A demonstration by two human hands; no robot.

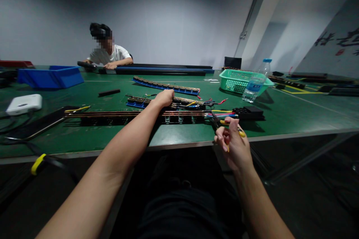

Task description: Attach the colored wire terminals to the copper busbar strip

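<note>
My left hand [165,98] is closed, knuckles up, over a shorter strip with metal rails and a blue base [135,104]. Its fingertips are hidden, so I cannot tell what they grip. In my right hand [234,140] is a pair of pliers [215,120] with yellow handles, jaws pointing toward coloured wires [226,114]. Whether the jaws touch a wire is unclear. These wires run from a long strip with copper rails and black holders [117,115] to a black end block [249,112]. Behind my left hand lies another blue-based strip [165,85].
On the green table [303,115] are a blue bin [54,77], a white box [24,104], a short black bar [109,92], a green basket [234,82] and a water bottle [254,86]. A person [110,54] works across the table beside long dark profiles [165,69].
</note>
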